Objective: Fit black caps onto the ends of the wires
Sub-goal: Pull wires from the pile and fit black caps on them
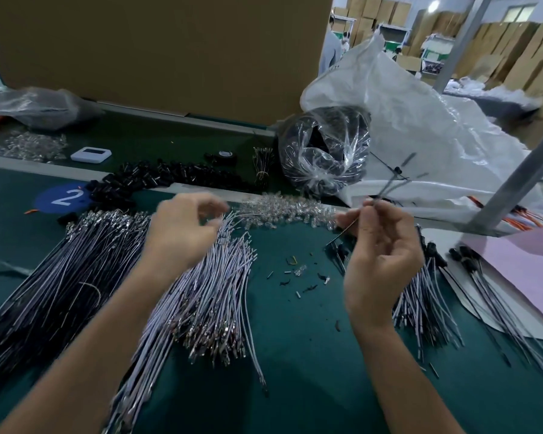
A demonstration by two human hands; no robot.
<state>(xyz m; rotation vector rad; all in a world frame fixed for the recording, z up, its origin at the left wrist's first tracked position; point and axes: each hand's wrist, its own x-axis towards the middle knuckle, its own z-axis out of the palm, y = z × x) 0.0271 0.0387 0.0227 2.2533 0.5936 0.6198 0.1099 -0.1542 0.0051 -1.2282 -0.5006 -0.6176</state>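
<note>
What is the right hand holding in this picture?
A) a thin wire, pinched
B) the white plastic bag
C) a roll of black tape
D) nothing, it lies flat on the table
A: the right hand is raised above the table and pinches a thin wire, which runs out down and to the left of it.
</note>
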